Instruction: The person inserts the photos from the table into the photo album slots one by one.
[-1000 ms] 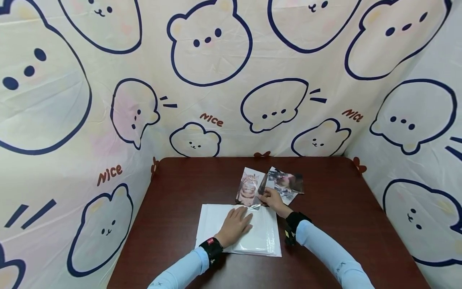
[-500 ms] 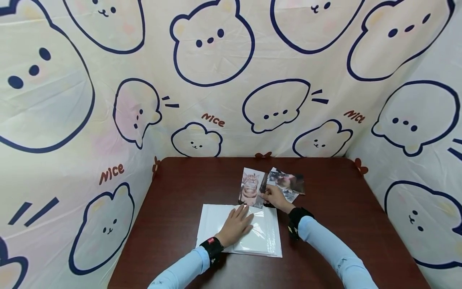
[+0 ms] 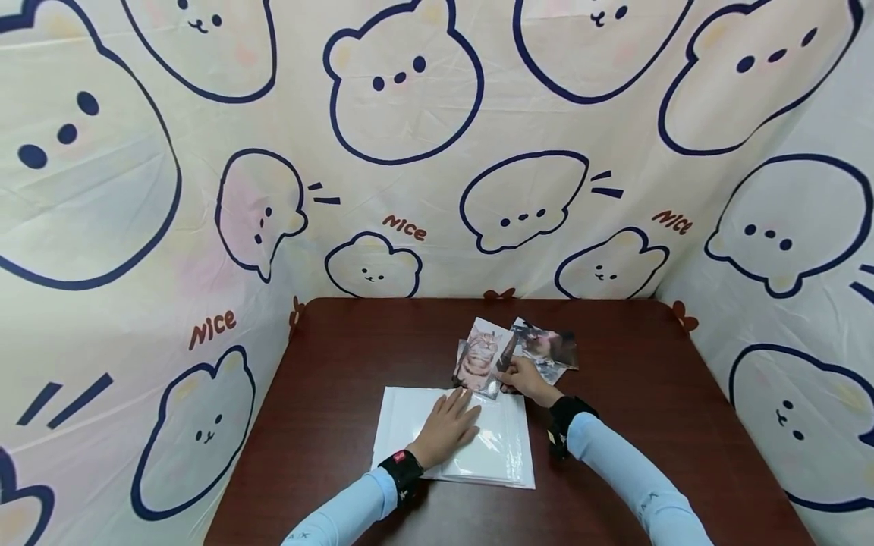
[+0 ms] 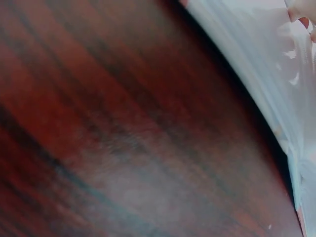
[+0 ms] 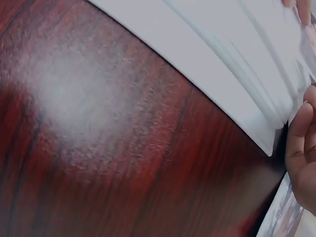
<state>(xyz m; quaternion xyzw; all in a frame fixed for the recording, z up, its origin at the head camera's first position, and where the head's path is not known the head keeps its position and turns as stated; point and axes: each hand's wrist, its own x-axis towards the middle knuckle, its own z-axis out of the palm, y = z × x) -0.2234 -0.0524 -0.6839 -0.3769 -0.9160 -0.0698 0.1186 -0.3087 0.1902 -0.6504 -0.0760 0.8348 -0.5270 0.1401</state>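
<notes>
A white photo album (image 3: 501, 455) with glossy clear sleeves lies open on the table, and my left hand (image 3: 442, 432) rests on its page with fingers spread. Beyond its top edge, my right hand (image 3: 524, 378) pinches the lower right side of a cat photo (image 3: 480, 353), whose bottom corner overlaps the album's top edge. Another photo (image 3: 460, 350) peeks out under its left side. In the right wrist view, the curled fingers (image 5: 301, 133) of the right hand are at the album's corner. The left wrist view catches only the album's edge (image 4: 247, 64) and some fingertips.
Further photos (image 3: 553, 347) lie overlapping just beyond my right hand. The dark brown wooden table (image 3: 355, 341) is bordered by hanging cloth (image 3: 437, 189) printed with bear outlines at the back and sides.
The right hand has shifted a little right with the cat photo. That photo, upright before, now leans to the right and uncovers another photo's edge on its left. The left hand stays put.
</notes>
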